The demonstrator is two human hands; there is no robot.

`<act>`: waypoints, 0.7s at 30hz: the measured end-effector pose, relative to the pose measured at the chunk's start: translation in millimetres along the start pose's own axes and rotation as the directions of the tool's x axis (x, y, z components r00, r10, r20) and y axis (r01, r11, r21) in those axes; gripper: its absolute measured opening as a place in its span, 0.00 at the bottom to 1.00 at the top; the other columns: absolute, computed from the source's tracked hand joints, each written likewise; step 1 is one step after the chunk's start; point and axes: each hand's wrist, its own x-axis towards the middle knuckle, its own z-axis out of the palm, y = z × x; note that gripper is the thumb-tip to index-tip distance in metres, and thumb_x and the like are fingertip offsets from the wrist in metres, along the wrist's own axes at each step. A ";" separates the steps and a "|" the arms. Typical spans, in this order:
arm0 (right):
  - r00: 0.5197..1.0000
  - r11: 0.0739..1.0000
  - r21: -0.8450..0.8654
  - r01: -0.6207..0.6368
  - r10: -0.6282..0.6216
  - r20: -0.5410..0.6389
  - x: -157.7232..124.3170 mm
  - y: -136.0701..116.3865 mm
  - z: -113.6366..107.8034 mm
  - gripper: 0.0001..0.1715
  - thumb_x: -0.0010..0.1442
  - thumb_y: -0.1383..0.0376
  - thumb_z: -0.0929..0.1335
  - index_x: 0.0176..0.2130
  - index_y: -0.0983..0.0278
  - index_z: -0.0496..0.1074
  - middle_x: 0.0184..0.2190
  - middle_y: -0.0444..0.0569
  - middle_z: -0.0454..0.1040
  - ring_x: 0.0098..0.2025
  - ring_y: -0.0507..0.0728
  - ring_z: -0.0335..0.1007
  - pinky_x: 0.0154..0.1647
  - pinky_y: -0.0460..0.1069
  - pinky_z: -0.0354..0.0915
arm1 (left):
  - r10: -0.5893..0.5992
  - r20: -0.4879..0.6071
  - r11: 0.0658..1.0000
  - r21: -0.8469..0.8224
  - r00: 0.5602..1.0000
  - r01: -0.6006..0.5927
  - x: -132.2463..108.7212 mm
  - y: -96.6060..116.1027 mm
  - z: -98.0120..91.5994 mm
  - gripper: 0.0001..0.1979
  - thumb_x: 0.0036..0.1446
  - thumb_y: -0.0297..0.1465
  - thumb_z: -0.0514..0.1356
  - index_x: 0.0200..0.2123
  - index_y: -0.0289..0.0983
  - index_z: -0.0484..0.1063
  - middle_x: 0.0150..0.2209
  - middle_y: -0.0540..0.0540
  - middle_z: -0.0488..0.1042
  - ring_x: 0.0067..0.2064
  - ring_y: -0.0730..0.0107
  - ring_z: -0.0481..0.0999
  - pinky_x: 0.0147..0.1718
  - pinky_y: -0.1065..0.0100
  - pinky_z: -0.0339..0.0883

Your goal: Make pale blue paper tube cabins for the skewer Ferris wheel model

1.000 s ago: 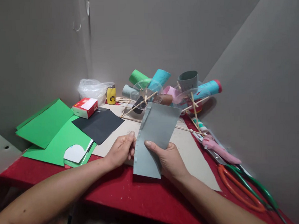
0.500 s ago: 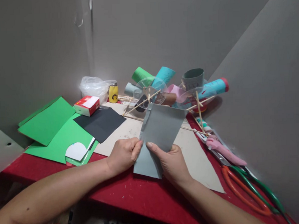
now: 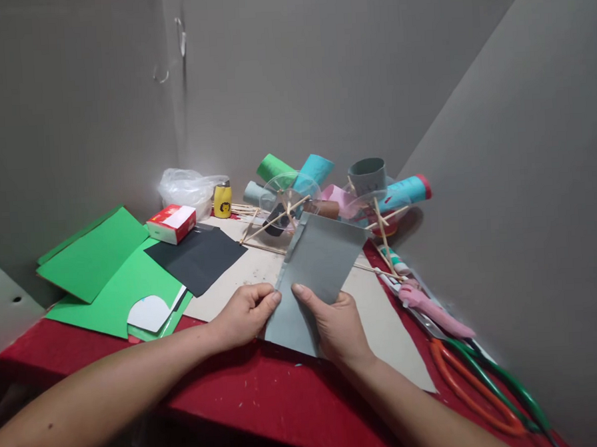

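Observation:
A grey sheet of paper [image 3: 325, 255] is held up over the front of the table, with a narrow strip folded along its left edge. My left hand [image 3: 250, 313] pinches that folded edge low down between thumb and fingers. From the right, my right hand [image 3: 338, 321] grips the sheet, thumb on the front face and fingers behind it, partly hidden. Beneath the sheet lies a pale board [image 3: 389, 335]. Just behind its top edge stands a wheel-like model of clear plastic discs [image 3: 271, 185], wooden sticks and coloured paper tubes.
Green sheets [image 3: 100, 260], a black sheet [image 3: 200, 255] and a red box [image 3: 172, 223] lie at left. A yellow-wrapped bottle [image 3: 222, 199] stands by a plastic bag [image 3: 186, 189]. Scissors [image 3: 487, 380] and a pink glue gun [image 3: 436, 310] lie along the right wall.
My left hand has shifted slightly down along the folded edge, its thumb now lying more plainly on it. The view has tilted a little, and my right hand keeps its hold.

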 end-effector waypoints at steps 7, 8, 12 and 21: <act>1.000 1.000 0.008 -0.008 0.008 -0.011 1.3 0.0 -0.9 0.17 0.43 0.59 0.78 0.32 0.67 0.78 0.26 0.48 0.80 0.23 0.57 0.74 0.26 0.52 0.73 | -0.042 0.013 0.998 -0.044 0.999 0.043 0.5 -2.7 0.5 0.21 0.59 0.47 0.53 0.23 0.36 0.59 0.20 0.55 0.57 0.21 0.79 0.57 0.19 0.75 0.53; 1.000 1.000 0.008 0.000 0.001 -0.025 2.0 -1.3 -1.0 0.18 0.43 0.59 0.78 0.32 0.67 0.78 0.26 0.48 0.80 0.23 0.57 0.74 0.26 0.52 0.73 | -0.054 0.035 0.997 -0.061 0.998 0.056 0.7 -2.2 0.3 0.21 0.59 0.47 0.54 0.23 0.36 0.60 0.20 0.55 0.58 0.21 0.79 0.57 0.19 0.75 0.53; 0.999 1.000 0.015 0.018 -0.017 -0.041 4.5 -6.1 -0.6 0.21 0.43 0.60 0.78 0.36 0.67 0.78 0.28 0.49 0.81 0.25 0.58 0.75 0.27 0.52 0.73 | -0.084 0.104 0.994 -0.053 0.991 0.090 0.8 0.6 -0.4 0.23 0.58 0.50 0.53 0.24 0.37 0.60 0.17 0.56 0.60 0.17 0.79 0.60 0.17 0.76 0.54; 0.997 0.999 0.046 0.020 -0.017 -0.074 9.7 -8.6 0.9 0.20 0.43 0.61 0.78 0.36 0.67 0.77 0.28 0.47 0.81 0.24 0.57 0.74 0.27 0.51 0.73 | -0.190 0.124 0.975 -0.088 0.974 0.202 -1.0 -7.9 3.8 0.22 0.58 0.50 0.52 0.26 0.37 0.60 0.18 0.52 0.69 0.15 0.78 0.65 0.14 0.77 0.57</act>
